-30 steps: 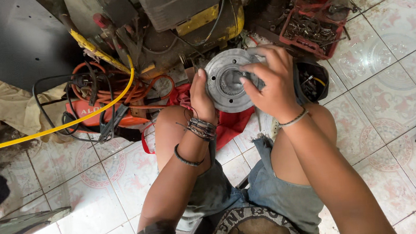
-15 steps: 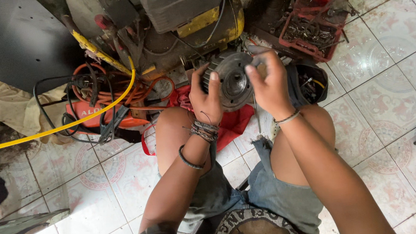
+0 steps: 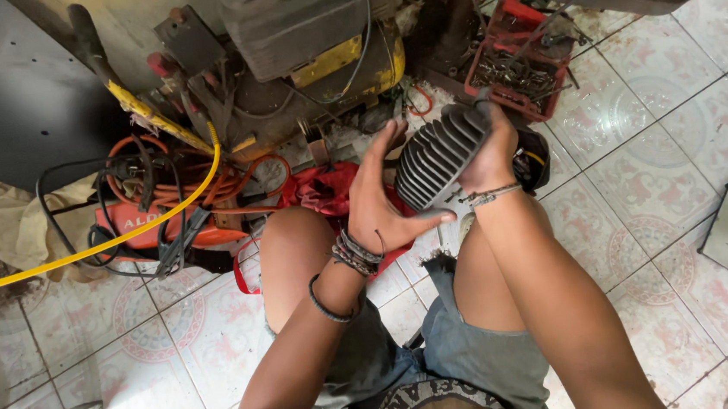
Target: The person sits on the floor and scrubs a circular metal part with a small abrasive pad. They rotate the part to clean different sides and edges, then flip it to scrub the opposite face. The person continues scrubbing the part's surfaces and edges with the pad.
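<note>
I am holding a dark grey finned metal cylinder above my knees, turned on its side so the cooling fins face the camera. My right hand grips it from the far right side, with fingers wrapped over the top fins. My left hand presses its palm flat against the cylinder's left end face, fingers stretched upward and thumb hooked under the bottom edge. Both wrists carry bracelets. The round face of the cylinder is hidden behind my left palm.
A red cloth lies under the hands. Behind it stand a grimy yellow-and-black machine, an orange tool with coiled cables and a yellow hose. A red parts tray and a black container sit at the right, on the tiled floor.
The cylinder was turned from face-on to side-on and shifted right. My left hand moved from gripping its rim to pressing flat on its end. My right hand went behind it.
</note>
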